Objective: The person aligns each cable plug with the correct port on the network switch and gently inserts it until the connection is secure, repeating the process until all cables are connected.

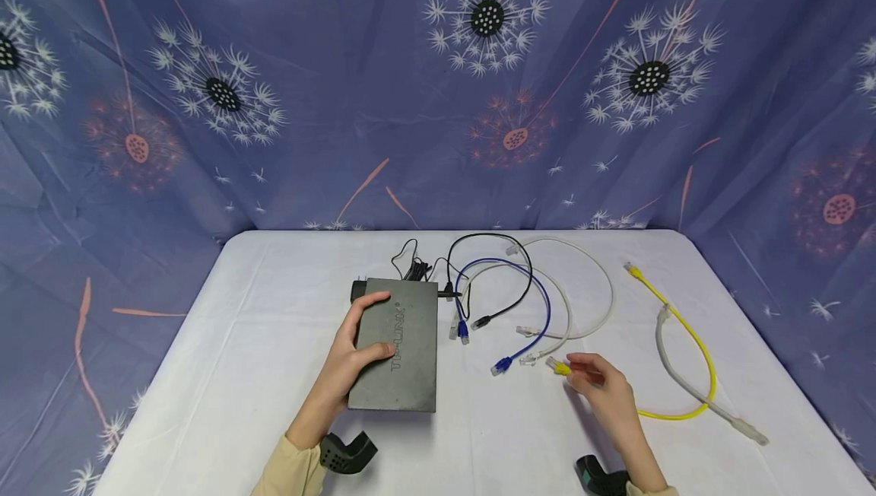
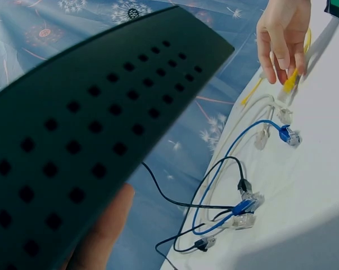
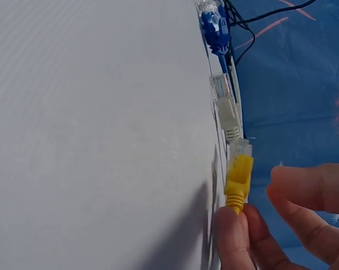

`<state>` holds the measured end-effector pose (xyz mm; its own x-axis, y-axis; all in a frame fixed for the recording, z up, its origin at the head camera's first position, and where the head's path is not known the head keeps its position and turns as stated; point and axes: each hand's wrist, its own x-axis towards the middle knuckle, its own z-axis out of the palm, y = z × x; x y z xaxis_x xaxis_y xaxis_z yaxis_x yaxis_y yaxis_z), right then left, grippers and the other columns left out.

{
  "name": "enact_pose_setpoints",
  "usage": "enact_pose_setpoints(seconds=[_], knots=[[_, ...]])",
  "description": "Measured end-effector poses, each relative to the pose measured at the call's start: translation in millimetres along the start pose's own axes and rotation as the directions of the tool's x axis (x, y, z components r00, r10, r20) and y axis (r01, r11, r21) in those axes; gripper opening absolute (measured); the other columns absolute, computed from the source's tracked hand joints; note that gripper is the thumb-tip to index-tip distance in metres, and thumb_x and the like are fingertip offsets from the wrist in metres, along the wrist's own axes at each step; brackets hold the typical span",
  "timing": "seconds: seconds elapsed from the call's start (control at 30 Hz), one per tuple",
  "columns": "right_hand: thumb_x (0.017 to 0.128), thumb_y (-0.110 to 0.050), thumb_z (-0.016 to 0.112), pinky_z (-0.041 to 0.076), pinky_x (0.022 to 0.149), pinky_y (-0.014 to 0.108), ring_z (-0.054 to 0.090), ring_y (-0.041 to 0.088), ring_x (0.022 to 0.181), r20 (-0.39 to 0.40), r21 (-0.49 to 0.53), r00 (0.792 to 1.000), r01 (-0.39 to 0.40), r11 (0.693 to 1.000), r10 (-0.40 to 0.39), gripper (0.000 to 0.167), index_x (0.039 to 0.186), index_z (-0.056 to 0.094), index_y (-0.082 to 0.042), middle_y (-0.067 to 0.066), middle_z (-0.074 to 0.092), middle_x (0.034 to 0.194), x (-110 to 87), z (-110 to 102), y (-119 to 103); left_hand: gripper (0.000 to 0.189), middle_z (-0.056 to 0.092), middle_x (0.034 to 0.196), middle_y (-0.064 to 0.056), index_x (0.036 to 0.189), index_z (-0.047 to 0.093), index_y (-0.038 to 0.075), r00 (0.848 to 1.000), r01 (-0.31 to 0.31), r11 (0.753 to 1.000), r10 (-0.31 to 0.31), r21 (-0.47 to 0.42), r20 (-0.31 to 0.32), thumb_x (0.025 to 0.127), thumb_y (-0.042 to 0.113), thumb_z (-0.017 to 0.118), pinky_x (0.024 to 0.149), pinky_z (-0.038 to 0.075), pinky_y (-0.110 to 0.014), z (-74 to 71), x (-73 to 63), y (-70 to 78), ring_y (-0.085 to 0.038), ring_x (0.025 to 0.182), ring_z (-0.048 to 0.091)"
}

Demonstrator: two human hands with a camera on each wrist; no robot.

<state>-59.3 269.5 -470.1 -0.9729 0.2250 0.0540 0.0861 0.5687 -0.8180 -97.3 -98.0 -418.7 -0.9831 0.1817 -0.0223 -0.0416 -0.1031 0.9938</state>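
My left hand grips a dark TP-LINK network switch by its left side, thumb and a finger lying over its top. Close up in the left wrist view, the vented side of the switch fills much of the picture, and a finger shows under its edge. On the right, my right hand pinches a yellow Ethernet cable just behind one plug. That clear plug with its yellow boot points away from the fingertips. The other fingers are spread apart from the cable.
Between the hands lie a blue cable, a black cable and white cables, loosely overlapping. Farther right, a grey cable crosses the yellow one. Bundled black cord and a black block sit behind the switch.
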Motion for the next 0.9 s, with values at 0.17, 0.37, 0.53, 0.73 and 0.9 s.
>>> enact_pose_setpoints(seconds=[0.17, 0.37, 0.53, 0.73, 0.9], knots=[[0.078, 0.008, 0.068, 0.043, 0.068, 0.011, 0.060, 0.002, 0.081, -0.044, 0.014, 0.997, 0.060, 0.998, -0.059, 0.025, 0.103, 0.068, 0.003, 0.017, 0.069, 0.096, 0.0, 1, -5, 0.070, 0.040, 0.133, -0.010, 0.137, 0.046, 0.029, 1.000, -0.006, 1.000, 0.006, -0.002, -0.001, 0.075, 0.001, 0.066, 0.084, 0.036, -0.044, 0.2, -1.5, 0.0, -0.032, 0.109, 0.041], [0.077, 0.008, 0.070, 0.045, 0.069, 0.012, 0.063, 0.004, 0.085, -0.060, 0.035, 0.996, 0.070, 0.997, -0.068, 0.026, 0.102, 0.070, 0.001, 0.015, 0.070, 0.098, 0.3, 2, -24, 0.071, 0.040, 0.134, -0.010, 0.137, 0.045, 0.031, 1.000, -0.004, 1.000, 0.004, -0.007, 0.005, 0.076, 0.001, 0.066, 0.084, 0.037, -0.044, -0.2, -1.9, -0.9, -0.032, 0.110, 0.041], [0.078, 0.008, 0.071, 0.045, 0.071, 0.012, 0.064, 0.007, 0.089, -0.049, 0.063, 0.995, 0.087, 0.994, -0.084, 0.026, 0.104, 0.071, 0.000, 0.013, 0.070, 0.100, 1.4, 4, -37, 0.071, 0.040, 0.134, -0.010, 0.137, 0.046, 0.030, 1.000, -0.009, 1.000, 0.009, -0.008, 0.005, 0.076, 0.001, 0.065, 0.085, 0.036, -0.044, -0.2, -1.7, -0.8, -0.032, 0.110, 0.041], [0.078, 0.007, 0.071, 0.047, 0.070, 0.015, 0.063, 0.008, 0.090, -0.046, 0.125, 0.994, 0.103, 0.987, -0.098, 0.024, 0.102, 0.072, 0.000, 0.012, 0.070, 0.099, 3.5, 6, -52, 0.071, 0.040, 0.133, -0.010, 0.137, 0.046, 0.030, 1.000, -0.011, 1.000, 0.011, -0.011, 0.004, 0.075, 0.001, 0.065, 0.084, 0.036, -0.044, 0.2, -1.7, -0.5, -0.032, 0.109, 0.041], [0.077, 0.010, 0.071, 0.048, 0.065, 0.017, 0.065, 0.011, 0.078, -0.051, 0.203, 0.990, 0.139, 0.969, -0.132, 0.021, 0.096, 0.072, 0.002, 0.015, 0.070, 0.093, 5.7, 12, -64, 0.071, 0.039, 0.135, -0.010, 0.138, 0.046, 0.030, 1.000, -0.004, 1.000, 0.004, -0.010, 0.008, 0.076, 0.001, 0.065, 0.086, 0.036, -0.044, 0.8, -1.7, -0.7, -0.031, 0.111, 0.041]])
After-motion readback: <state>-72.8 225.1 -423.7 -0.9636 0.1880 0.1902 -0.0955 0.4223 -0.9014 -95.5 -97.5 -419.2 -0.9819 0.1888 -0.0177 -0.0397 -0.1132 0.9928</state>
